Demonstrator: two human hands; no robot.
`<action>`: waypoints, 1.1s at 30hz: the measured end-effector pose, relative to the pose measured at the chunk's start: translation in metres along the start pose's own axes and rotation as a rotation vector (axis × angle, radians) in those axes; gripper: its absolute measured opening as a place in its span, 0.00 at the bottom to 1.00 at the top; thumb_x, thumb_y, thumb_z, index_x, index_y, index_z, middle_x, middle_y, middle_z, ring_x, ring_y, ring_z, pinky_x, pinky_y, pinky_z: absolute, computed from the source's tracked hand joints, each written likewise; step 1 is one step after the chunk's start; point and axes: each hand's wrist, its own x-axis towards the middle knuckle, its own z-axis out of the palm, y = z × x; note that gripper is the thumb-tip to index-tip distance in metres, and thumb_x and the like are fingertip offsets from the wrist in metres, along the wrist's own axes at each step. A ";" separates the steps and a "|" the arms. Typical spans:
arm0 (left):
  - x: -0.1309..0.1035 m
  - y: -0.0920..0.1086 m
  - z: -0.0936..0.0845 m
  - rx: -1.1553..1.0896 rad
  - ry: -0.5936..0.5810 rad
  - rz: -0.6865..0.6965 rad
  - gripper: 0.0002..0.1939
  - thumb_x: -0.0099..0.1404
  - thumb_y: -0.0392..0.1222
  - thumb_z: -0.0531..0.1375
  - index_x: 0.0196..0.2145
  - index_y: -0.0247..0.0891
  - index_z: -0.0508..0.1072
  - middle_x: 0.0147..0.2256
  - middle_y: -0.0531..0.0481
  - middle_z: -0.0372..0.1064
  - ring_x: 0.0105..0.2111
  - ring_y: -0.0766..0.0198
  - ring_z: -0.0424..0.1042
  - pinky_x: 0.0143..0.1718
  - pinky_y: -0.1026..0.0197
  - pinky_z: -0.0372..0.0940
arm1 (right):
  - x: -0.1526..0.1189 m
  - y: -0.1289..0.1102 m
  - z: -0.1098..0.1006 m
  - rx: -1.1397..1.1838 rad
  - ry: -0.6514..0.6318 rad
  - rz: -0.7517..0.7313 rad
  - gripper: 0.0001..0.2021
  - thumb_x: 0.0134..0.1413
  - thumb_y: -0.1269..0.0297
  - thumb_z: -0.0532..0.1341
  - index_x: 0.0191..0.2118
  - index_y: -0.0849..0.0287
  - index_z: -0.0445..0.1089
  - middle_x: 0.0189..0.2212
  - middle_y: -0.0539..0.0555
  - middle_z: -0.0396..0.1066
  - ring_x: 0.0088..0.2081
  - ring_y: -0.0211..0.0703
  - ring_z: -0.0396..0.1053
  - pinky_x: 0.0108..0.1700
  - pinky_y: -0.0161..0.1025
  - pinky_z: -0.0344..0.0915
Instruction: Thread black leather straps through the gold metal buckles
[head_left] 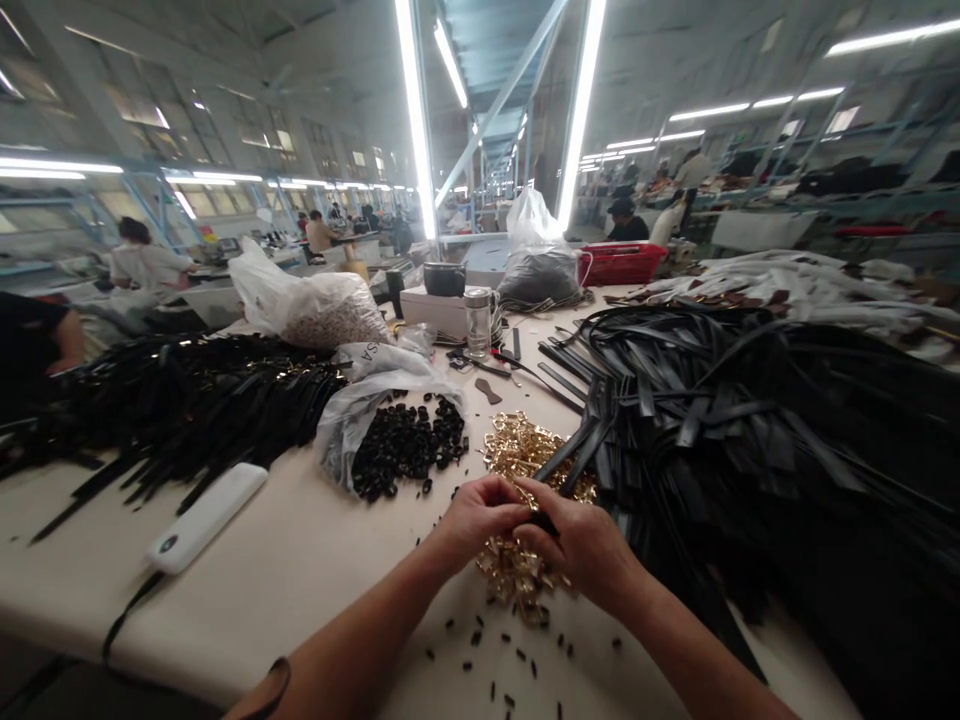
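Both hands meet over a heap of gold-coloured metal buckles [521, 445]. My left hand [480, 520] is closed in a pinch on a small gold buckle [527, 494]. Close against it, my right hand [589, 545] is closed round the end of a black strap [543, 520]; the fingers hide most of this piece. To the left, small black loops [409, 445] spill from a clear plastic bag [341, 430]. A large pile of black straps [675, 400] lies to the right. Small black bits [506, 637] are scattered in front of the hands.
On the left are a white power bank [210, 517] with a black cable and a heap of black straps with gold fittings [225, 390]. Farther back stand a filled plastic bag [330, 305], a glass jar [478, 322] and a red basket [622, 263]. Other people work beyond.
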 end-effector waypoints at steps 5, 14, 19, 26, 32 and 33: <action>0.001 0.005 -0.006 0.001 0.010 0.021 0.16 0.46 0.46 0.71 0.27 0.33 0.73 0.24 0.53 0.69 0.22 0.70 0.65 0.27 0.66 0.61 | 0.001 0.001 -0.006 -0.074 0.018 -0.011 0.13 0.62 0.56 0.53 0.36 0.57 0.69 0.29 0.53 0.74 0.30 0.43 0.72 0.31 0.35 0.61; 0.015 0.018 -0.043 0.066 0.281 0.094 0.16 0.50 0.46 0.68 0.34 0.35 0.73 0.29 0.51 0.71 0.26 0.67 0.71 0.29 0.66 0.63 | 0.001 0.020 -0.010 -0.124 0.128 0.058 0.10 0.62 0.63 0.50 0.35 0.57 0.67 0.30 0.52 0.72 0.32 0.43 0.71 0.32 0.35 0.59; 0.031 0.045 -0.076 0.464 0.335 0.200 0.11 0.53 0.44 0.63 0.33 0.36 0.75 0.28 0.51 0.73 0.27 0.65 0.71 0.28 0.66 0.63 | 0.002 0.028 -0.010 -0.164 0.207 0.104 0.10 0.63 0.62 0.49 0.35 0.57 0.66 0.29 0.51 0.72 0.30 0.43 0.71 0.31 0.36 0.58; 0.062 0.045 -0.085 1.372 0.046 0.399 0.16 0.51 0.28 0.58 0.36 0.41 0.78 0.36 0.48 0.75 0.38 0.59 0.71 0.45 0.59 0.63 | 0.001 0.022 -0.012 -0.271 0.264 -0.024 0.12 0.64 0.65 0.48 0.36 0.58 0.68 0.30 0.53 0.71 0.28 0.40 0.70 0.29 0.36 0.55; 0.078 0.035 -0.082 1.516 -0.051 0.403 0.11 0.53 0.29 0.58 0.31 0.39 0.78 0.34 0.46 0.73 0.36 0.59 0.70 0.44 0.60 0.62 | -0.004 0.010 -0.026 -0.404 0.367 -0.184 0.10 0.65 0.68 0.50 0.40 0.59 0.68 0.30 0.53 0.71 0.30 0.40 0.69 0.32 0.36 0.56; 0.080 0.034 -0.082 1.537 -0.050 0.402 0.10 0.53 0.30 0.59 0.30 0.39 0.78 0.33 0.46 0.73 0.36 0.59 0.70 0.43 0.60 0.62 | -0.004 0.009 -0.028 -0.405 0.375 -0.195 0.10 0.65 0.68 0.50 0.40 0.59 0.68 0.30 0.53 0.71 0.30 0.40 0.69 0.33 0.36 0.56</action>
